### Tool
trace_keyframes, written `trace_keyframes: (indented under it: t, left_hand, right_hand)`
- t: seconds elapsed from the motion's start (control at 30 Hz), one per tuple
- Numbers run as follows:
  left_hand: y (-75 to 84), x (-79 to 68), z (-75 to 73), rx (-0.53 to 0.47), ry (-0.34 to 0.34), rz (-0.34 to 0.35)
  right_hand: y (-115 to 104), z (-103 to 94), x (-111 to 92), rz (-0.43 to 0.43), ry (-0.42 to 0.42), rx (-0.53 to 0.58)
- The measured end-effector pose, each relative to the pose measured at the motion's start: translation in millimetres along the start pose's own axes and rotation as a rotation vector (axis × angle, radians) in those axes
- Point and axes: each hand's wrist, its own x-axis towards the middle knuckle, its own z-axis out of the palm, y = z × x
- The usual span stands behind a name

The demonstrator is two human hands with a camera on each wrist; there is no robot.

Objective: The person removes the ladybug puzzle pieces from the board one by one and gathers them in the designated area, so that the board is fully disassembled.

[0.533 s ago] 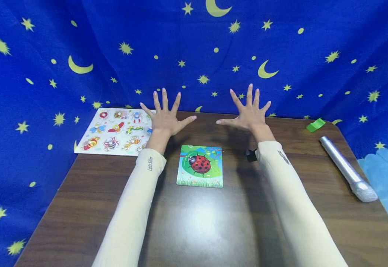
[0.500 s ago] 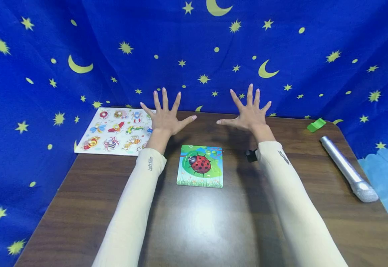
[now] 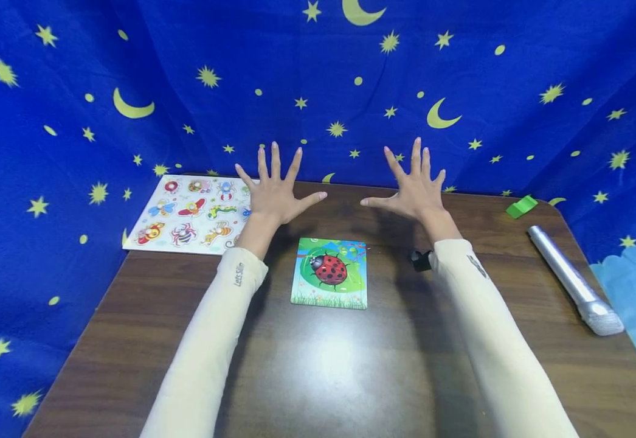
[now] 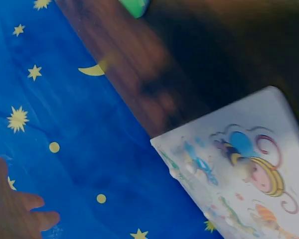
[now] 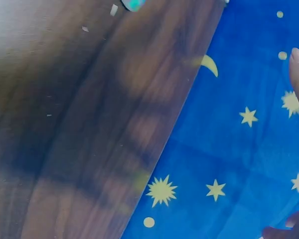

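Note:
My left hand point(image 3: 273, 198) is held up over the far part of the table, fingers spread wide, holding nothing. It overlaps the right end of a white peg puzzle board point(image 3: 186, 214) with pictures of bugs; that puzzle board point(image 4: 229, 164) also shows in the left wrist view. To the right, my right hand point(image 3: 418, 193) is raised with its fingers spread as well, nothing in it. Between the forearms a square ladybug puzzle point(image 3: 329, 273) lies flat on the table. A small black object point(image 3: 420, 261) is partly hidden by the right sleeve.
The brown wooden table point(image 3: 154, 340) meets a blue star-and-moon cloth point(image 3: 186, 55) at its far edge. At the right lie a silver microphone-shaped object point(image 3: 572, 277) and a small green piece point(image 3: 521, 207).
Both hands have shifted slightly to the right in the head view, fingers still spread. More of the black object shows beside the right sleeve. Nothing on the table was taken hold of.

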Motion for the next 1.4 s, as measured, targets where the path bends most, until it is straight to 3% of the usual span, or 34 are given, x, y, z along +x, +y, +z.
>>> trace_keyframes:
  t: [0.17, 0.33, 0.67, 0.87, 1.4]
  left_hand:
    - [-8.1, -17.1, 2.0, -0.024, 0.033, 0.071]
    - [-12.4, -32.9, 11.4, 0.031, 0.058, 0.114]
    - [-4.6, -62.3, 35.7, 0.107, 0.056, 0.207]
    - [2.3, -70.6, 39.5, 0.120, 0.087, 0.240]
    - [21.5, -83.8, 49.9, 0.175, 0.017, 0.286]
  right_hand:
    - [3, 7.0, -19, -0.087, 0.119, -0.006]
    - [2, 24.4, -40, -0.174, 0.188, -0.019]
    - [-5, 58.7, -72, -0.226, 0.084, 0.047]
    - [-9, 63.8, -78, -0.252, 0.069, 0.035]
    - [-12, 68.8, -87, -0.286, 0.068, 0.050]
